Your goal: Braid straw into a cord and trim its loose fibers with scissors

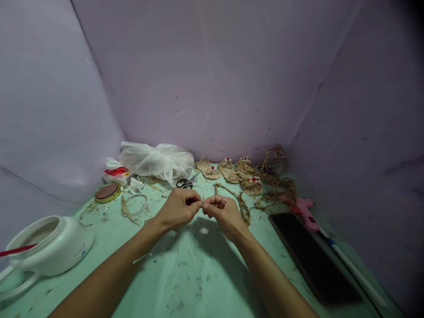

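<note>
Over the middle of the green tabletop, my left hand (181, 207) and my right hand (225, 214) meet fingertip to fingertip. Both are closed in a pinch on a thin pale strand (203, 191), part of which loops up above the fingers. The rest of it is hidden by the fingers. Just behind my left hand lie black-handled scissors (184, 183), blades pointing right. A braided straw cord (244, 207) lies beyond my right hand. Farther back are several small woven straw soles (209, 170) with red and white beads on them.
At left stands a white teapot-like vessel (66, 249) with a red stick (20, 250). Behind it are a round tin (107, 192), a pale ring (146, 203) and a plastic bag (155, 162). A dark phone (308, 251) and pink glue gun (307, 214) lie right. Pale walls (212, 79) enclose the table.
</note>
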`<state>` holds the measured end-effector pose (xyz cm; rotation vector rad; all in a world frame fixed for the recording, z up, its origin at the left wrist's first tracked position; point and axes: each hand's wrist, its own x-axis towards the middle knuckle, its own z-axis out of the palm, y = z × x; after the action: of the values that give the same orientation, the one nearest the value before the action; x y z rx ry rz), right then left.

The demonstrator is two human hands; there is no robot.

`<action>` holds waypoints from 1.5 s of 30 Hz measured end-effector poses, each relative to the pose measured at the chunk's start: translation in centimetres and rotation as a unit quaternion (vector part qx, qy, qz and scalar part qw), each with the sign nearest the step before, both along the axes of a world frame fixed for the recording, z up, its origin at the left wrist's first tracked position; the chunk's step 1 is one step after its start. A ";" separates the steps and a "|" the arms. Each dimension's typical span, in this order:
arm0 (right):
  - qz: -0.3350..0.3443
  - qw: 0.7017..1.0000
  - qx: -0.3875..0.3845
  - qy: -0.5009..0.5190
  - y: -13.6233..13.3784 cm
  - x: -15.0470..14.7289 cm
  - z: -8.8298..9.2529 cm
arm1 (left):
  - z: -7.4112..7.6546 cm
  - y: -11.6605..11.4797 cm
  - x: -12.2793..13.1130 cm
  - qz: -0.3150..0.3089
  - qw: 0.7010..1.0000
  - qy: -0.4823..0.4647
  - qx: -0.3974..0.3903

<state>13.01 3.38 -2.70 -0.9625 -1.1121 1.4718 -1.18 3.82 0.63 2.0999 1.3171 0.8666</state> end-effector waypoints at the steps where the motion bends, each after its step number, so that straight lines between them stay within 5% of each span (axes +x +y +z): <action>1: -0.004 1.000 0.000 -0.010 0.0 0.0 0.1 | 0.1 0.0 0.0 -0.002 1.000 -0.013 -0.023; 10: -0.021 0.998 0.026 -0.045 -0.1 -0.1 0.5 | 0.6 -0.1 0.1 -0.009 0.992 -0.060 -0.113; 21: 0.051 0.998 0.012 0.034 0.1 0.3 -0.2 | -0.1 -0.7 0.2 0.030 0.993 0.076 0.080; 26: 0.038 0.999 0.008 0.014 0.1 0.3 -0.3 | -0.2 -0.7 0.2 0.020 0.992 0.097 0.084; 31: -0.011 0.997 0.052 -0.048 -0.2 0.1 0.1 | 0.1 -0.7 0.2 0.015 0.998 0.050 0.032; 34: -0.023 0.994 0.094 -0.046 -0.3 0.2 0.3 | 0.6 -0.7 0.2 0.001 0.996 -0.048 -0.079; 39: 0.017 0.992 0.121 -0.041 -0.5 0.6 0.3 | 1.1 -0.3 -0.1 -0.001 0.936 -0.189 -0.298; 45: 0.038 0.987 0.146 -0.049 -0.3 0.5 -0.4 | 1.3 0.0 -0.5 0.004 0.926 -0.174 -0.335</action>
<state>13.50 3.05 -3.05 -0.7999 -1.4051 1.2871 -1.66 3.86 1.96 1.3397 1.2037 0.6284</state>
